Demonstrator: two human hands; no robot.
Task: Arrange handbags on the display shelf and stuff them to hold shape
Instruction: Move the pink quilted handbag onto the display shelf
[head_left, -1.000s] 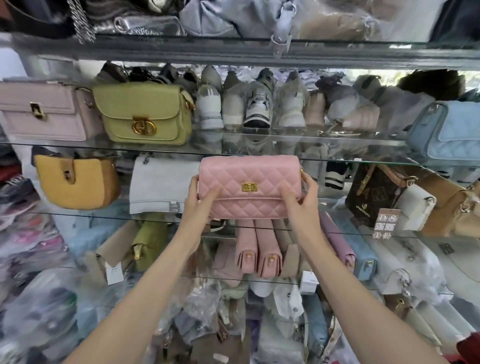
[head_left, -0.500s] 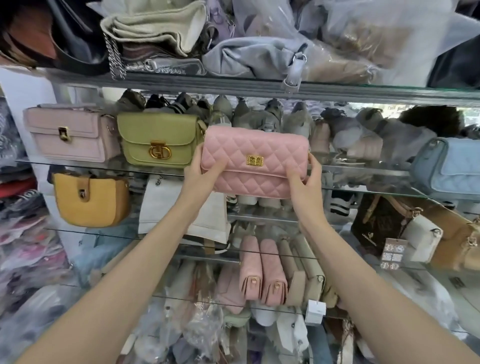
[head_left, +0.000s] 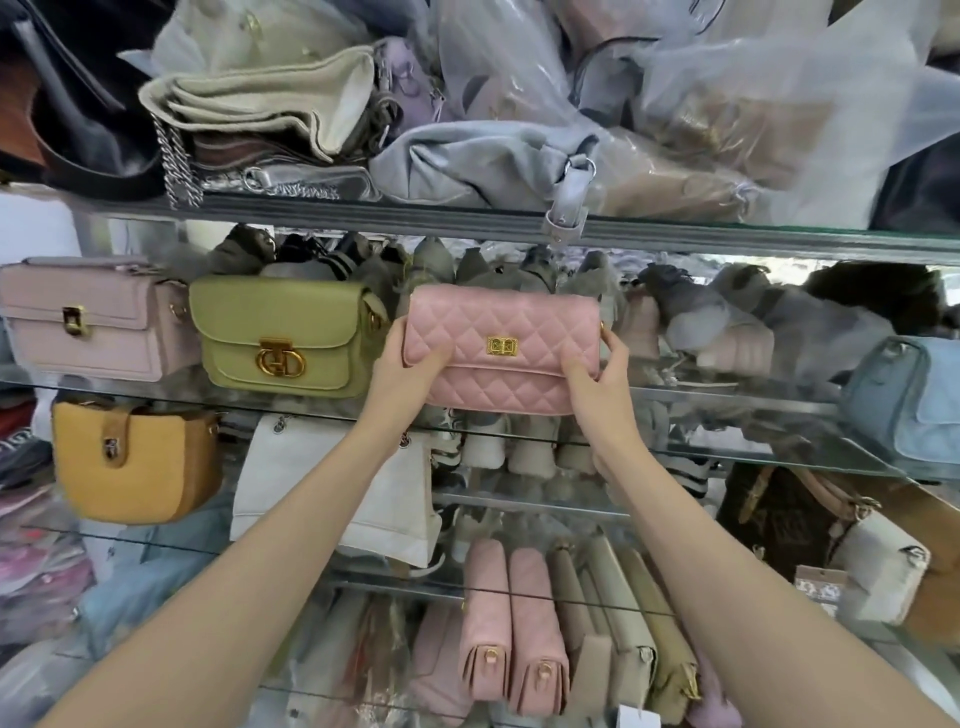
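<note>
A pink quilted handbag (head_left: 501, 345) with a gold clasp is held upright at the level of a glass shelf (head_left: 727, 395), just right of a green bag (head_left: 283, 338). My left hand (head_left: 402, 374) grips its lower left corner. My right hand (head_left: 600, 376) grips its lower right corner. Whether the bag's bottom rests on the glass is unclear. A pale pink bag (head_left: 91, 319) stands at the far left of the same shelf, and a light blue quilted bag (head_left: 909, 400) at the far right.
Rows of grey and beige bags (head_left: 691, 317) fill the back of this shelf. The shelf above (head_left: 467, 221) holds piled bags in plastic. Below are a yellow bag (head_left: 130, 462), a white bag (head_left: 337, 493) and upright pink wallets (head_left: 511, 623).
Both hands have lifted the pink quilted bag from the lower shelf level up to the shelf beside the green bag. The camera tilted upward.
</note>
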